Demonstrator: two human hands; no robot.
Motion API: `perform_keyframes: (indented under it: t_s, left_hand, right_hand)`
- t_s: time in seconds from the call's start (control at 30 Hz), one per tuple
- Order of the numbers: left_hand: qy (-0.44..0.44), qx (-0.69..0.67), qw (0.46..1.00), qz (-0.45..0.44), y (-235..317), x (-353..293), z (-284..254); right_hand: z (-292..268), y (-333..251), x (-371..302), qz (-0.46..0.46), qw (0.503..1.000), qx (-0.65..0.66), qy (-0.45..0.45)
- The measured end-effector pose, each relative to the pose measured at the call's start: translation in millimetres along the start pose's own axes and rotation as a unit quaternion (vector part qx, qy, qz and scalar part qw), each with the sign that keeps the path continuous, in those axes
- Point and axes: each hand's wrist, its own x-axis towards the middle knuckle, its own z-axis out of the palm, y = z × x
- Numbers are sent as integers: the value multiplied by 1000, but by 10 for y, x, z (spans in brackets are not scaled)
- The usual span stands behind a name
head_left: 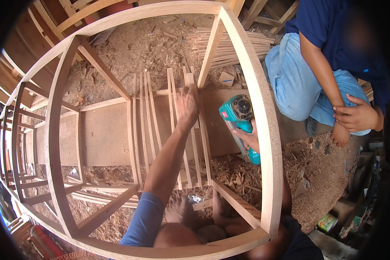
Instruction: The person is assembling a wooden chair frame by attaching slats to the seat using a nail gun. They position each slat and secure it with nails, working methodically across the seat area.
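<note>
My left hand (187,107) reaches through a wooden frame (271,130) and is closed on the far end of a thin wooden slat (190,79). In my right hand (248,139) is a teal nail gun (237,109), held right of the slats and apart from them; part of that hand and its forearm are hidden behind a frame bar. Several loose-looking slats (151,117) lie side by side across the lower rails, left of my left hand. Their far ends stick out unevenly past the far rail (104,104).
A brown board (104,143) lies beneath the frame on a floor strewn with wood shavings (316,186). A pile of thin slats (229,45) is at the back. Another person (329,78) sits at the right, hands together. A green can (327,222) stands lower right.
</note>
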Motion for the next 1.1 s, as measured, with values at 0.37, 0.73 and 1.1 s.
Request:
perform_keyframes:
  t_s: [0.37,0.73,1.1]
  left_hand:
    - [10,-112,994,-3,101,-882,38]
    - [-25,-93,995,6,28,-868,33]
    - [-17,-51,998,24,126,-860,-115]
  right_hand:
    - [43,-477,18,-97,995,11,22]
    - [285,-1083,1051,-91,992,-67,-56]
    - [583,-975,1441,-76,992,-76,-64]
